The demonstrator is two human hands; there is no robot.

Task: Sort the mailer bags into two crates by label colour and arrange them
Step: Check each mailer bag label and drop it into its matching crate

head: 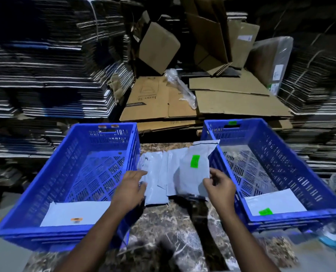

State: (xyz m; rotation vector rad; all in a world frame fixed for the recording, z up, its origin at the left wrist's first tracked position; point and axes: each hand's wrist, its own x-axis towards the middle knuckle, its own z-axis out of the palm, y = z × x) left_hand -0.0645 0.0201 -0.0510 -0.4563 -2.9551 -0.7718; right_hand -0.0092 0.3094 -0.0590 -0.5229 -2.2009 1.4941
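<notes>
Two blue crates flank a marble surface. The left crate [45, 185] carries orange stickers on its far rim and holds a grey mailer with an orange label [75, 213]. Inside the right crate [281, 132], which has a green sticker on its rim, lies a mailer with a green label [275, 205]. Between them is a pile of grey mailer bags [159, 173]. My right hand [220, 185] pinches the lower right corner of the top mailer, which bears a green label [194, 165]. My left hand [131, 187] rests with loosely spread fingers on the pile's left edge.
The marble surface [163, 232] runs toward me between the crates. Flattened brown cardboard [212, 101] and tall stacks of folded cartons [45, 75] fill the space behind. A plastic-wrapped bundle [271, 59] leans at the back right.
</notes>
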